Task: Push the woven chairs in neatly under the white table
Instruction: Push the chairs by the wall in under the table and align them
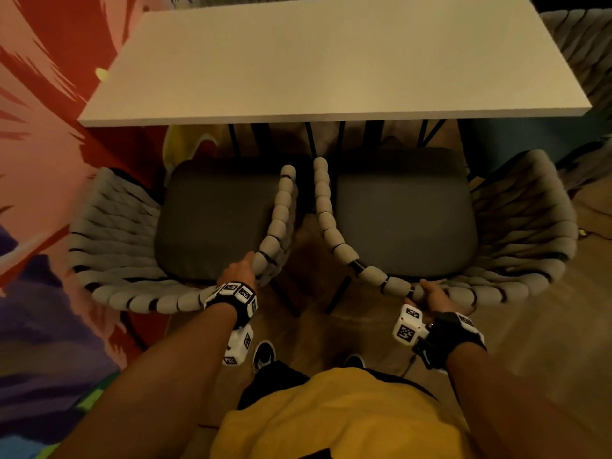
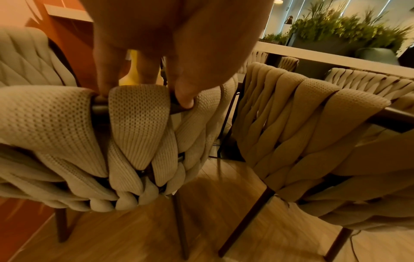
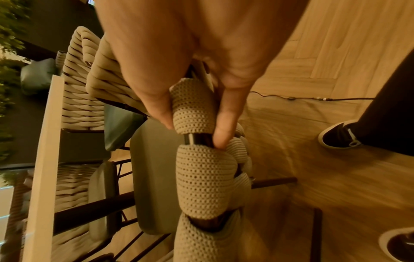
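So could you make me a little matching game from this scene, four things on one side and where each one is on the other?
Things:
1. left hand
2. right hand
3. white table
4. black shoe

Places:
A. on the wooden floor, behind the two chairs
B. holding the back rim of the right woven chair
C. beyond both chairs, its top over their front legs
D. holding the back rim of the left woven chair

Pairs: 1-D, 2-B, 3-C, 4-A
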`<state>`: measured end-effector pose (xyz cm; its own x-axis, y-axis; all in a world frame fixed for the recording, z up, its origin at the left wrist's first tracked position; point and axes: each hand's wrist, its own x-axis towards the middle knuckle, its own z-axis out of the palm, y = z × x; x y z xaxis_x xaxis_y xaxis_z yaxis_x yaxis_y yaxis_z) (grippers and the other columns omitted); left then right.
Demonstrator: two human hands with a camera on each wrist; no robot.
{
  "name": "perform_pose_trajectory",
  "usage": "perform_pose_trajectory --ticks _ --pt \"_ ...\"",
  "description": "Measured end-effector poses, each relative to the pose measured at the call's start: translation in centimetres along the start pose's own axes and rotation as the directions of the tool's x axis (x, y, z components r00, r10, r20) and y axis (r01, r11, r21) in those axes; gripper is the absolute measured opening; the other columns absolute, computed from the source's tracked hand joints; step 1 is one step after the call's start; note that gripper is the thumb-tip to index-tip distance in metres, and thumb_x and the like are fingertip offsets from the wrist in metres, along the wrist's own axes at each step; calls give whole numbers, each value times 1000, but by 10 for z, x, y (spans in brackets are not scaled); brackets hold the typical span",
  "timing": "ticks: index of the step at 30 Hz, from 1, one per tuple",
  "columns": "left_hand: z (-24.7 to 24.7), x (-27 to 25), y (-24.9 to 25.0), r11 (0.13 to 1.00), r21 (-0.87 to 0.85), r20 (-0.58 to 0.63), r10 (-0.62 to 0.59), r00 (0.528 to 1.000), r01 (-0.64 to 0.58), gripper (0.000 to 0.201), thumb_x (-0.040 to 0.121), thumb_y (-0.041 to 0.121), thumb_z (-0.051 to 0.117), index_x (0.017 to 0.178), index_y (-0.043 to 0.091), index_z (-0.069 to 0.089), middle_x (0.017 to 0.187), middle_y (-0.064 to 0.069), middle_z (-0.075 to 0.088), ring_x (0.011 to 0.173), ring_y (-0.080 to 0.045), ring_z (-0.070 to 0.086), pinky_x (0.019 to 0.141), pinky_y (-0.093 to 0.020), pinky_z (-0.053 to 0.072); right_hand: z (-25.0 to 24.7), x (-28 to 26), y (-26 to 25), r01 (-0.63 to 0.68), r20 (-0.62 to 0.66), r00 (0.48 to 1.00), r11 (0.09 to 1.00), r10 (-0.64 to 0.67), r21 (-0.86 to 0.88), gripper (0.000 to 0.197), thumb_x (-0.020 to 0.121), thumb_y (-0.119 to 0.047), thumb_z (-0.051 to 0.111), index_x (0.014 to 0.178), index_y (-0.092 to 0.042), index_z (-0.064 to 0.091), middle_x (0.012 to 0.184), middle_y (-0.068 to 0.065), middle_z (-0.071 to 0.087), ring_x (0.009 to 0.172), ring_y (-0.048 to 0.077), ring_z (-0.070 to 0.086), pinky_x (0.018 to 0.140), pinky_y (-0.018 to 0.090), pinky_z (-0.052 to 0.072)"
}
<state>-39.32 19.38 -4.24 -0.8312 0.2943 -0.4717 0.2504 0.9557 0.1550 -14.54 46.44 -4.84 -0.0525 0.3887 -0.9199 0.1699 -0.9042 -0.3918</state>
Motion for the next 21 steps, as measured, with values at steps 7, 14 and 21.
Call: perform_pose_trajectory --ticks 7,14,21 --pt "-4 6 -1 999 21 0 34 999 -34 33 89 23 57 116 41 48 104 -7 67 96 -35 64 77 -42 51 7 -14 17 -51 -21 998 998 51 26 19 93 -26 57 79 -15 51 80 12 57 71 22 59 76 38 53" --pt "-7 11 -2 999 -4 -27 43 999 -43 27 91 24 53 113 40 48 102 -6 66 95 -33 63 76 -40 50 7 -8 19 -5 -62 998 1000 4 -10 24 89 -23 62 104 -6 52 82 14 60 70 23 62 72 35 55" --pt "-8 13 -3 997 -41 -27 59 998 -60 30 90 22 53 115 38 49 105 -7 65 96 -33 63 80 -43 52 3 3 18 11 -72 997 1000 -11 0 34 85 -22 67 114 -10 53 89 17 61 78 29 63 63 39 56"
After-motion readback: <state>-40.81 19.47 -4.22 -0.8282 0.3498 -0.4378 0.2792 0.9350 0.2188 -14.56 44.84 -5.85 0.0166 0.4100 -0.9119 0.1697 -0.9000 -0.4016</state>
